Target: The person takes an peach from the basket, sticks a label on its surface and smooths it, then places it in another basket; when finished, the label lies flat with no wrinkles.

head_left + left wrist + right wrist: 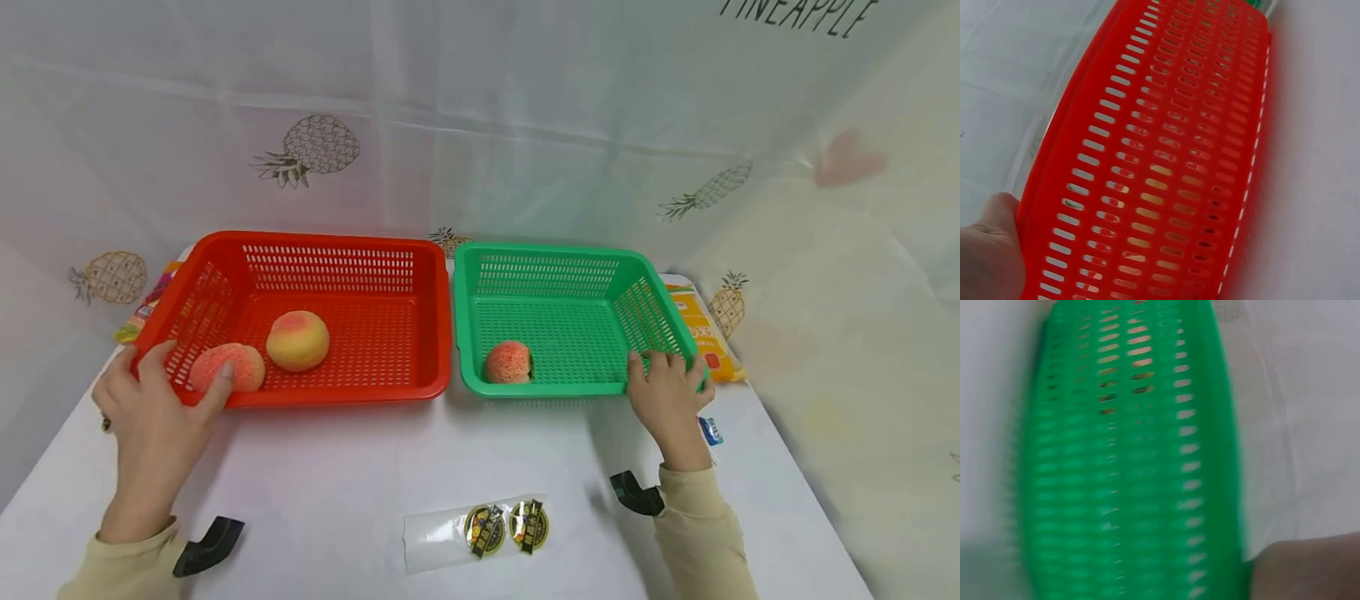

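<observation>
Fruit [297, 341], two pieces, lies in the red basket [375, 342] the left hand [153, 417] grips; a third piece [509, 362] sits in the green basket [570, 333] the right hand [670, 404] grips.

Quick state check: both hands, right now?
Left hand: holding the red basket by its rim.
Right hand: holding the green basket by its rim.

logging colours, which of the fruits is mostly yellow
The round fruit in the red basket, beside the oblong pinkish one: mostly yellow with a reddish blush, while that one and the lone fruit in the green basket look pinkish red.
</observation>
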Demonstrator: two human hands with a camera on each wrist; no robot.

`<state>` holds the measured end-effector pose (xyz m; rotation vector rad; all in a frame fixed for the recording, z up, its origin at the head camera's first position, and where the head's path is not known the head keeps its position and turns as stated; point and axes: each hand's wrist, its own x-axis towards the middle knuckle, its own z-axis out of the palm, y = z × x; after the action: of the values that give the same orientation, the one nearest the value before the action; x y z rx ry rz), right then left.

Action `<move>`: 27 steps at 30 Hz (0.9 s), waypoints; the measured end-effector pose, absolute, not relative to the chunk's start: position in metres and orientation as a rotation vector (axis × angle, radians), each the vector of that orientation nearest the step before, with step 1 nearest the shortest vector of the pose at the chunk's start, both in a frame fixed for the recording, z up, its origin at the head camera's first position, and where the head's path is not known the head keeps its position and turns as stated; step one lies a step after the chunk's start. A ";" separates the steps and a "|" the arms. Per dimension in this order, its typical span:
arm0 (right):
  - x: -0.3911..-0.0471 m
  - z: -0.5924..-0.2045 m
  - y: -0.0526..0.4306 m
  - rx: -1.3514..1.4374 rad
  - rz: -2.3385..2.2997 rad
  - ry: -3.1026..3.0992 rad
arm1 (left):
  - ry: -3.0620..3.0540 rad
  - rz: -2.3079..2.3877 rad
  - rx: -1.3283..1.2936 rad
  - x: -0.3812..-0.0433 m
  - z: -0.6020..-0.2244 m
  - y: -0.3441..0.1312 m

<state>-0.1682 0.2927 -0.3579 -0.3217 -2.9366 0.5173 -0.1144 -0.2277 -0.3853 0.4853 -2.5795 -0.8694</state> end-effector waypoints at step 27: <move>-0.257 -0.310 -0.067 0.946 0.672 -3.487 | -2.303 -0.907 0.475 -0.112 -0.406 -0.228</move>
<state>-0.2571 -0.0668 -0.3104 0.9461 -3.4875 0.6716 -0.1115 -0.2278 -0.4060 0.4748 -2.3027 -0.9071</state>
